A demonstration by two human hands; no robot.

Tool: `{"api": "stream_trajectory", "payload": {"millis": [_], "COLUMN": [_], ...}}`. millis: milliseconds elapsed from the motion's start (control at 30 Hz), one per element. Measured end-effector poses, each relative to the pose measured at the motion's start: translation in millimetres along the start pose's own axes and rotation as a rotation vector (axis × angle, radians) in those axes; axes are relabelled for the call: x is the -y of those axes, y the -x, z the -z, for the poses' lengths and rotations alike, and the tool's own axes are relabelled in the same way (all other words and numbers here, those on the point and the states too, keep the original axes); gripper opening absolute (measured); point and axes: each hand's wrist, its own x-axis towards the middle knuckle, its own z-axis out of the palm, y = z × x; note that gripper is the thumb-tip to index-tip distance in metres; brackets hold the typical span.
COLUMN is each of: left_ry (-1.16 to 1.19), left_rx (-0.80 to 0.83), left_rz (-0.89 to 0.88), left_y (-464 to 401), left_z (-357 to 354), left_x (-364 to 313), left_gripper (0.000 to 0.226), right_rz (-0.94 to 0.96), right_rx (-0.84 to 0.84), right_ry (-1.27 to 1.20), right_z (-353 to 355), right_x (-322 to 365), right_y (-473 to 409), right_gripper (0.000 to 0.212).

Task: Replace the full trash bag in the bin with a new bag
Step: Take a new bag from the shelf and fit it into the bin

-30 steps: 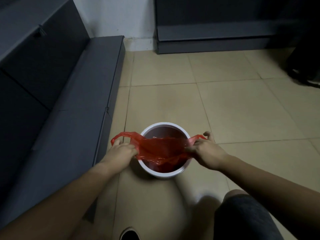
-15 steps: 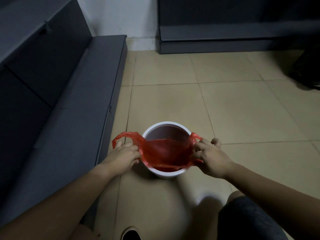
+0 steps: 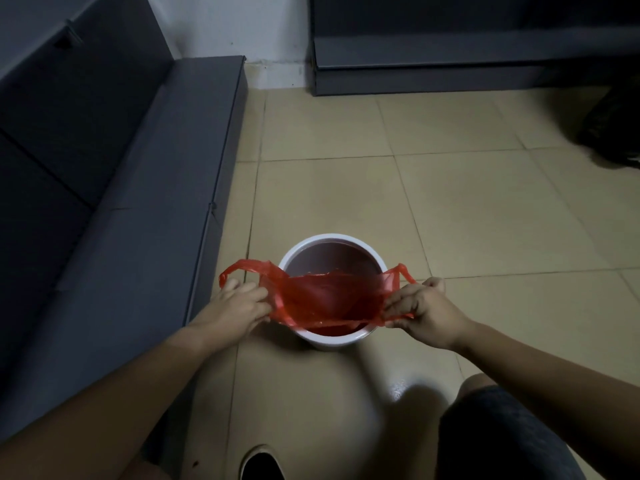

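Note:
A small round white bin (image 3: 349,241) stands on the tiled floor in front of me. A thin red plastic bag (image 3: 325,299) is stretched across the near half of its mouth, its body hanging down inside. My left hand (image 3: 239,306) pinches the bag's left edge just outside the rim, with a red handle loop sticking out beyond it. My right hand (image 3: 422,306) grips the bag's right edge at the other side of the rim, where a second handle loop pokes up.
A dark grey sofa (image 3: 145,188) runs along the left, close to the bin. A dark low cabinet (image 3: 433,64) lines the back wall. A dark bulky object (image 3: 613,129) lies at the far right. My knee (image 3: 498,427) and shoe (image 3: 261,462) are below.
Both hands have pulled the bag wider apart, spreading its mouth across the bin. My right hand has shifted outward past the rim, and the bag's near edge now lies over the front rim.

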Motion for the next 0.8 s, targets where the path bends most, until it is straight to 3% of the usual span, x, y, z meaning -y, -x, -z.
{"api": "stream_trajectory", "payload": {"millis": [100, 233, 300, 467, 800], "left_ry": [0.033, 0.027, 0.028, 0.063, 0.113], "left_rx": [-0.062, -0.001, 0.087, 0.165, 0.161], "left_rz": [-0.151, -0.217, -0.218, -0.202, -0.026], "left_y": [9.0, 14.2, 13.1, 3.6, -20.5], "left_z": [-5.0, -22.5, -35.6, -57.0, -72.5], "left_x": [3.9, 2.0, 0.0, -3.5, -1.3], "left_gripper": [0.004, 0.009, 0.02, 0.021, 0.029], "right_rz": [0.01, -0.015, -0.015, -0.082, -0.233], "right_rx": [0.034, 0.077, 0.113, 0.193, 0.178], "right_ry": [-0.024, -0.008, 0.007, 0.095, 0.2], "right_z": [-8.5, -23.7, -31.2, -46.6, -50.9], "right_x": [-12.7, -26.2, -32.1, -43.9, -48.1], "right_y": [5.7, 9.7, 10.5, 13.2, -14.0], "right_gripper": [0.01, 0.011, 0.01, 0.011, 0.014]}}
